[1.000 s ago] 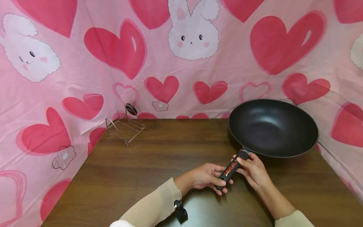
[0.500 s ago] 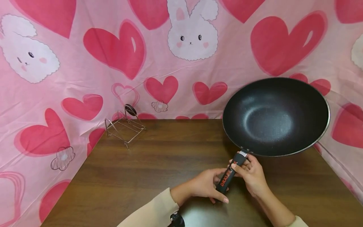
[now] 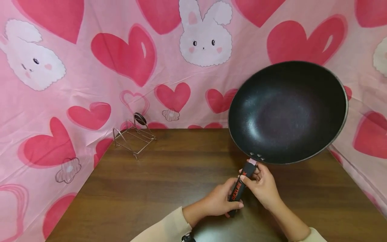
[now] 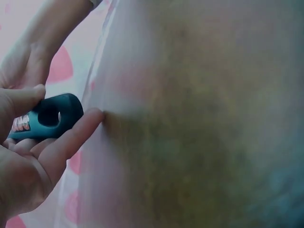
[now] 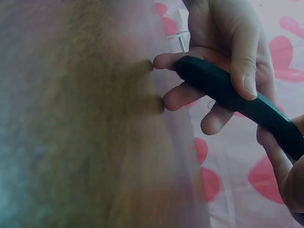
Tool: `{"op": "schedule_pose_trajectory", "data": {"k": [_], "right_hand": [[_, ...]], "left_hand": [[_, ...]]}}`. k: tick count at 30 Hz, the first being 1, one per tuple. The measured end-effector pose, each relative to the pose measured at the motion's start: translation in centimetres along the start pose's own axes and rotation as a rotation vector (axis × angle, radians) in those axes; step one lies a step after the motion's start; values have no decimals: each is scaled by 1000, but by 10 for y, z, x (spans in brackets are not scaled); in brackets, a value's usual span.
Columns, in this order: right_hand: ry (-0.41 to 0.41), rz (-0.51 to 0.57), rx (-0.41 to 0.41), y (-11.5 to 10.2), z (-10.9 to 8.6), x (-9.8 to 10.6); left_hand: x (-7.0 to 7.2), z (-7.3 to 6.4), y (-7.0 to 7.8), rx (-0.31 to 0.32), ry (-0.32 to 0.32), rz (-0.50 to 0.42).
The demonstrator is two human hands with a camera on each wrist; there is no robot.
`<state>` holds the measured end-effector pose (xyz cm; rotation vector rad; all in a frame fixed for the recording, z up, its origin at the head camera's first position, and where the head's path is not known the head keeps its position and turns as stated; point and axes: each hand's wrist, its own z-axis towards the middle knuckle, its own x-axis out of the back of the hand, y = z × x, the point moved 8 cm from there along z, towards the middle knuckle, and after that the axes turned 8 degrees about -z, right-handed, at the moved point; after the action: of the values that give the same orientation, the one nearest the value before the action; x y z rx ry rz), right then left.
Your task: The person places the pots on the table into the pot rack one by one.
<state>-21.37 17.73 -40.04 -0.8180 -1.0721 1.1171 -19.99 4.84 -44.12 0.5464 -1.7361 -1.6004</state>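
Note:
A black wok is held above the table's right side, tilted so its inner surface faces me. Its dark handle, with red lettering, slants down to the left. My right hand grips the handle close to the pan, thumb on top. Near the handle's lower end my left hand holds it, thumb over the top and fingers underneath. The left wrist view shows the hanging hole in the handle end. In the right wrist view the handle lies across the left hand's fingers.
A small wire rack with a dark round piece stands at the back left of the brown wooden table. Pink cloth printed with hearts and rabbits hangs behind and along the sides.
The wok has risen and tipped further up toward me, shifting slightly left. Both hands have stayed on the handle; the left hand's thumb has moved over its lower end.

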Motion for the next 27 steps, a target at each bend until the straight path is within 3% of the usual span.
{"op": "schedule_pose_trajectory", "data": {"k": [3,6,12,16,20,27], "right_hand": [[-7,-7,44,-7,1,-1],[-52,68,71,-10,1,-6],[-249,350,92,-12,-2,-19],[-366,445,91,-13,-2,-31],[-393,432,63,-14,0,-41],[-338,287,49,-15,4,-51]], "left_hand": [[0,-1,0,1,-3,-49],[0,-3,-1,7,-20,-118],[1,-16,-2,-3,-99,-270],[6,-24,-5,-1,-131,-363],[8,-31,-7,0,-172,-437],[9,-39,-13,-13,-216,-538]]}}
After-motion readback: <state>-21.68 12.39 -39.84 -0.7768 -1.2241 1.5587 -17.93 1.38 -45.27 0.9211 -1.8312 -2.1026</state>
